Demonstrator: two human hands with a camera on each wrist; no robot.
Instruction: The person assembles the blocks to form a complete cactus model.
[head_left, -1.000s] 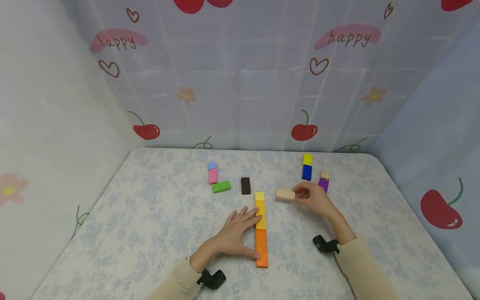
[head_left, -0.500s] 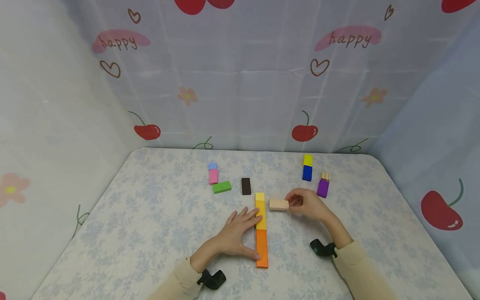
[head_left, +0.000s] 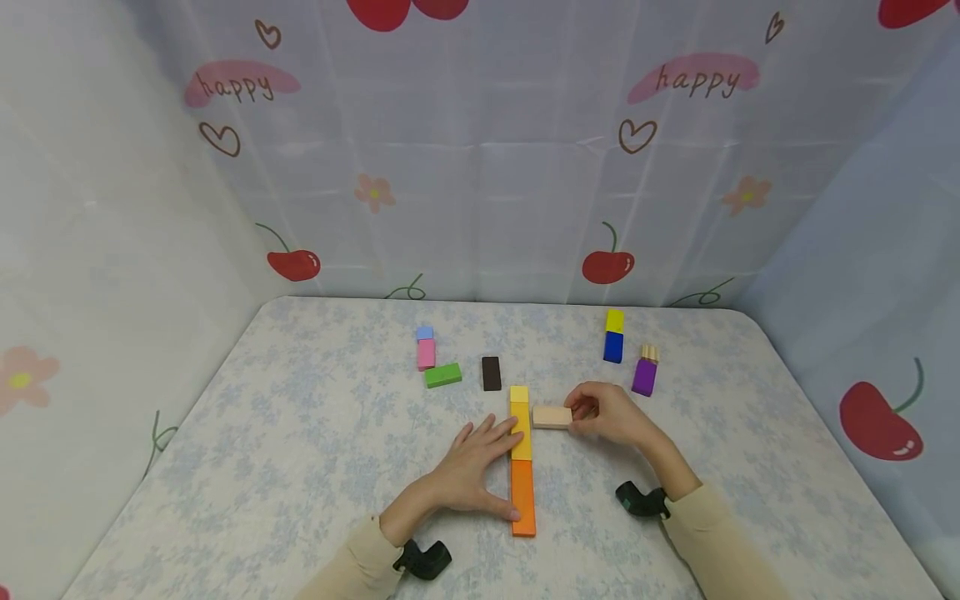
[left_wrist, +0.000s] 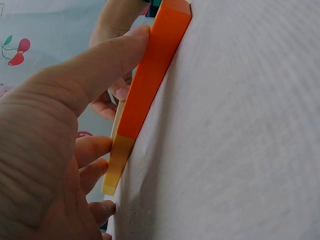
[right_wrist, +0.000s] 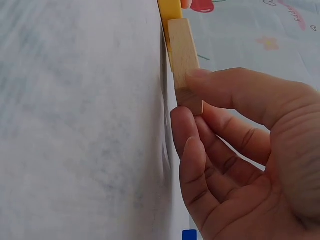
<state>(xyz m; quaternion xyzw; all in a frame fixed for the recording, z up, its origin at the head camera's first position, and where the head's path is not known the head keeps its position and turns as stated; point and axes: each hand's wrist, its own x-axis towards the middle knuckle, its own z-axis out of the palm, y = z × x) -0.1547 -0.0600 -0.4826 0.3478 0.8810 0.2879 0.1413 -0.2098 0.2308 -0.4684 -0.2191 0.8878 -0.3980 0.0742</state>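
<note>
An orange block (head_left: 524, 500), a yellow block (head_left: 522, 448) and a small pale yellow block (head_left: 519, 394) lie end to end in a straight row on the table. Across this row my left hand (head_left: 471, 475) is spread, its thumb touching the orange block and its fingertips on the yellow one. My right hand (head_left: 611, 414) pinches the near end of a plain wooden block (right_wrist: 184, 55) between thumb and fingers. That block lies crosswise to the right of the row, its far end beside the yellow block; whether they touch I cannot tell.
Farther back lie a dark brown block (head_left: 491, 373), a green block (head_left: 443, 375), a pink block (head_left: 426, 354) with a light blue one (head_left: 424, 332). At right are blue (head_left: 613, 347), yellow (head_left: 615, 320) and purple (head_left: 644, 377) blocks and small wooden pieces (head_left: 650, 353).
My right hand has moved left and nearer with the wooden block, bringing it up beside the row. The purple block has come into fuller view. My left hand has stayed put.
</note>
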